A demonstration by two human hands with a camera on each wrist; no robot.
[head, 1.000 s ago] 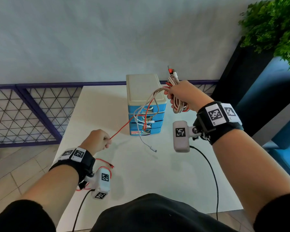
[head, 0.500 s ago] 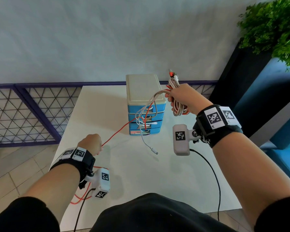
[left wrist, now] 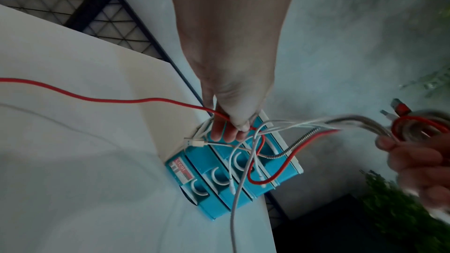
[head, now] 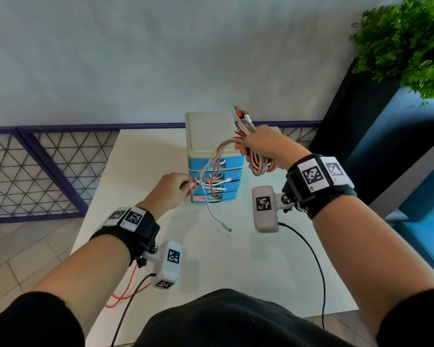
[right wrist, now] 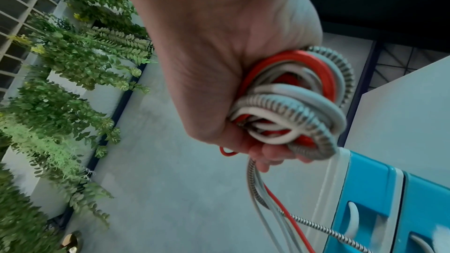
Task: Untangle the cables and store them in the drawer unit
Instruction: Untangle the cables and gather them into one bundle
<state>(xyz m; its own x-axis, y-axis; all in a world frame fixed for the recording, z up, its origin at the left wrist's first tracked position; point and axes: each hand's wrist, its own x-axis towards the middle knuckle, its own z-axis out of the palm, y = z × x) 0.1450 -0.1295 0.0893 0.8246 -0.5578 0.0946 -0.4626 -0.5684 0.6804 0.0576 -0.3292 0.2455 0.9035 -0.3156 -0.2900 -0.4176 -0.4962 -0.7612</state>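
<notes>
A blue drawer unit (head: 217, 171) (left wrist: 233, 176) (right wrist: 394, 203) with a cream top stands on the white table (head: 140, 156); its drawers are closed. My right hand (head: 258, 149) (right wrist: 243, 88) is raised beside the unit's top and grips a coiled bundle of red, white and braided cables (head: 259, 165) (right wrist: 297, 101). Loose strands hang from it across the drawer fronts. My left hand (head: 172, 189) (left wrist: 231, 122) pinches the red cable (left wrist: 102, 99) just left of the drawers. A white cable end (head: 226, 227) trails onto the table.
The red cable's slack (head: 125, 291) hangs off the table's left edge towards the floor. A purple railing with wire mesh (head: 35, 171) runs behind and left of the table. A green plant (head: 406, 43) and dark planter stand at the right.
My left hand has slid along the red cable from the table's left side up to the drawer fronts. More red cable now hangs off the left edge. The right hand stays raised.
</notes>
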